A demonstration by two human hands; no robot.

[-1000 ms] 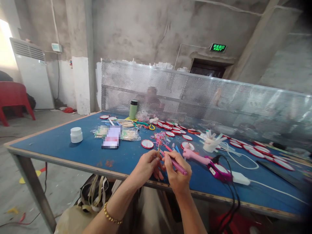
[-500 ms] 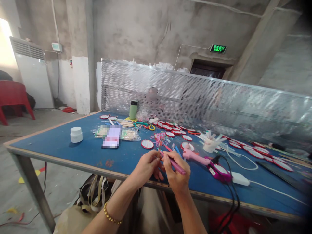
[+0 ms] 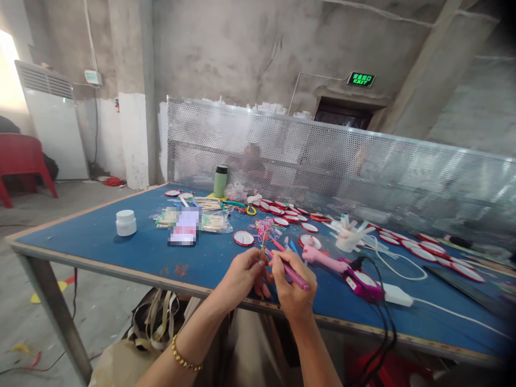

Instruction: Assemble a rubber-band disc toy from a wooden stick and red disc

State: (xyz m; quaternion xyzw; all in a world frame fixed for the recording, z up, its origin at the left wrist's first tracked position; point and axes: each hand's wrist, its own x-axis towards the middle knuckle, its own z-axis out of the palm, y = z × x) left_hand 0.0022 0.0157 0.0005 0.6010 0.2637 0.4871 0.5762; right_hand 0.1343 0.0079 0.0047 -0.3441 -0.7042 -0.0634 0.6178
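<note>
Over the table's front edge my left hand (image 3: 246, 271) is closed around a thin brown stick (image 3: 264, 244) with a reddish tip that points upward. My right hand (image 3: 294, 277) grips a purple-pink pen-shaped tool (image 3: 297, 277) the way one holds a pencil. Its front end meets the left fingertips beside the stick; the exact contact is too small to make out. Just beyond both hands lie a tangle of coloured bands (image 3: 266, 228) and a round white disc with a red rim (image 3: 243, 238).
A pink hand-shaped stick (image 3: 324, 260) and a magenta device (image 3: 363, 284) with black cables lie to the right. Further off stand a white cup of sticks (image 3: 345, 239), a green bottle (image 3: 220, 181) and a white jar (image 3: 126, 223). A perforated metal screen (image 3: 282, 150) borders the back.
My right hand and the purple-pink tool have shifted very slightly to the right. My left hand and the stick stay nearly in place.
</note>
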